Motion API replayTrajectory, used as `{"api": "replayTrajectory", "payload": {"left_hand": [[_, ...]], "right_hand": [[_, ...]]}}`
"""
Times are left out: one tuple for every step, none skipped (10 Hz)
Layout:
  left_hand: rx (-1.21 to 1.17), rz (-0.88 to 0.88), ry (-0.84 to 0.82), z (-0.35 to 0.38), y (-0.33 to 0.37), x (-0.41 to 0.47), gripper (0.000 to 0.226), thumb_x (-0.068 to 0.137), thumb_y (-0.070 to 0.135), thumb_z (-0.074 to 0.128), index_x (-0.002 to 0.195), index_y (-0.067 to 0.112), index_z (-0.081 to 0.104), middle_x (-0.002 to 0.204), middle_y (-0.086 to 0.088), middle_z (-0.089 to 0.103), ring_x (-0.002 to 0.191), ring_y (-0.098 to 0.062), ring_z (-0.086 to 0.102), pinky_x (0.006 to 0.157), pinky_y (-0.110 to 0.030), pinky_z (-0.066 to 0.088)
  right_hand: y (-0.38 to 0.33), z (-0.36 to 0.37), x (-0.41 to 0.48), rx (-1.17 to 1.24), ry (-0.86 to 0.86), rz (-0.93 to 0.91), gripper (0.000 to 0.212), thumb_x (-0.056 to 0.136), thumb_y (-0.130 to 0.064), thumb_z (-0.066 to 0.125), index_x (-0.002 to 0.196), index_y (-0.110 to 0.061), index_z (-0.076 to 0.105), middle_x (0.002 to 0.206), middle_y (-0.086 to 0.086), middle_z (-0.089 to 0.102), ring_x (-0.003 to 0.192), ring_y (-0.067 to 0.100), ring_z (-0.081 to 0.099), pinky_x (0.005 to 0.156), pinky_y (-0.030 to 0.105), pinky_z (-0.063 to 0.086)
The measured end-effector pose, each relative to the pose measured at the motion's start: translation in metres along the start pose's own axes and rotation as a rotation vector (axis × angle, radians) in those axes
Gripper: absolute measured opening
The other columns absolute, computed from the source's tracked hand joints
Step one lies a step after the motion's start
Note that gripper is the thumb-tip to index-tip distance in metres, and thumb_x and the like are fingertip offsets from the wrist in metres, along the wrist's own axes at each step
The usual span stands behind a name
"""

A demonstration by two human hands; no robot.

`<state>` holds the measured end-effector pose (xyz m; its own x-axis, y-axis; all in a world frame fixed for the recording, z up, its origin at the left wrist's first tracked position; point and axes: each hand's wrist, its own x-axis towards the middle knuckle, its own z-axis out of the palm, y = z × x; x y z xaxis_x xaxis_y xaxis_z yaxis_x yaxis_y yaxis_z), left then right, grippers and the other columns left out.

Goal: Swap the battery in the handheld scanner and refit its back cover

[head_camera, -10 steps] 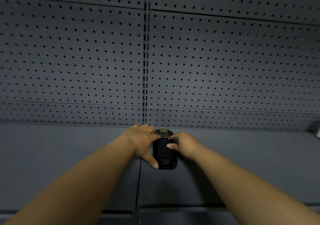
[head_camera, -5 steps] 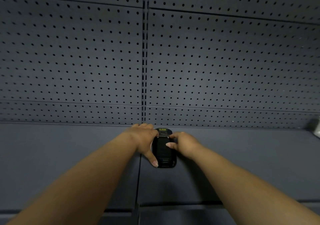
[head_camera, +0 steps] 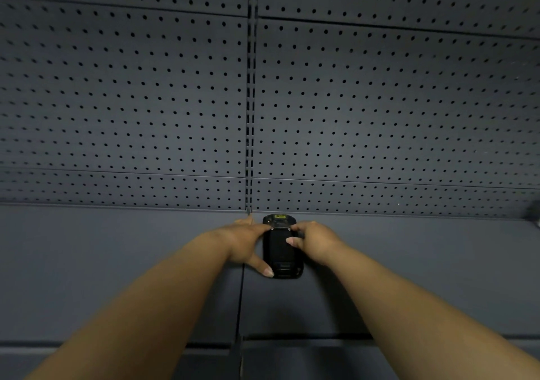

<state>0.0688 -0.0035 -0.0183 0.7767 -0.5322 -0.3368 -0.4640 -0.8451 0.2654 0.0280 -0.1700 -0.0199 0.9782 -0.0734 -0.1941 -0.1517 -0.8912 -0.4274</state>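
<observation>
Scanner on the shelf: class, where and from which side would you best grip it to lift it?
Probably by its long side edges, from above: the scanner lies flat, back up, on the shelf, with the left hand and right hand already flanking it.

Black scanner (head_camera: pixel 281 248) (small yellow label on top), dark grey shelf (head_camera: pixel 117 263), grey dotted pegboard (head_camera: pixel 146 102).

Left hand (head_camera: pixel 244 241): forearm extended, fingers forward, thumb splayed back. Right hand (head_camera: pixel 314 241): forearm extended, fingers curled inward.

A shop or stockroom: dark grey pegboard back panels (head_camera: pixel 380 102) above a bare metal shelf (head_camera: pixel 87 263).
</observation>
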Motion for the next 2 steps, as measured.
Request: {"api": "replayTrajectory", "payload": {"left_hand": [[-0.062, -0.009, 0.001, -0.004, -0.001, -0.011, 0.091, 0.071, 0.058, 0.065, 0.144, 0.027, 0.020, 0.144, -0.009, 0.033, 0.136, -0.028, 0.029, 0.113, -0.041, 0.027], [-0.270, 0.011, 0.174, -0.023, 0.003, -0.026, 0.075, 0.077, 0.060, 0.056, 0.138, 0.020, 0.037, 0.146, -0.006, 0.040, 0.131, -0.022, 0.039, 0.109, -0.038, 0.030]], "right_hand": [[0.000, -0.016, -0.010, 0.008, 0.011, -0.044, 0.048, 0.096, -0.032, 0.045, 0.141, -0.018, 0.040, 0.144, 0.011, 0.046, 0.129, 0.027, 0.045, 0.108, 0.035, 0.034], [-0.003, -0.064, -0.030, 0.265, 0.207, -0.114, 0.044, 0.096, -0.035, 0.043, 0.136, -0.016, 0.045, 0.131, 0.010, 0.058, 0.100, 0.018, 0.057, 0.094, 0.034, 0.044]]}}
